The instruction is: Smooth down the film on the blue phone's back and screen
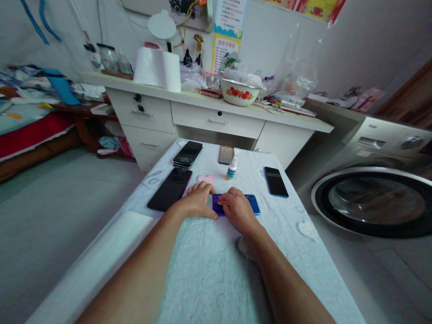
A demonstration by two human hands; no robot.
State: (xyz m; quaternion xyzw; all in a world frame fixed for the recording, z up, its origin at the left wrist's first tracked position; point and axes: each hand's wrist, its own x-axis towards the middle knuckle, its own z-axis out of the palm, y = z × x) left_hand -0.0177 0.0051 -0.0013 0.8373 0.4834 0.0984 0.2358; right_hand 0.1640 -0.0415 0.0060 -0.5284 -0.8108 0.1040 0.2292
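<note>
A blue-purple smartphone (252, 203) lies face down and crosswise on the cloth-covered table, its camera end to the right. My left hand (199, 201) brackets the phone's left end, thumb at the near edge and fingers at the far edge. Over the middle of the phone's back, my right hand (234, 206) presses down with curled fingers. Whatever is under those fingertips is hidden. Just beyond the hands stands a small white spray bottle (231, 170) with a blue and yellow label. A dark tablet (170, 189) lies left of my left hand.
Stacked phones (188, 154) sit at the far left of the table (209, 279). Another phone (227, 155) lies at the far edge, and a dark phone (276, 182) at the right. Behind is a white desk (216, 118) with a flowered bowl (240, 93); a washing machine (374, 180) stands right.
</note>
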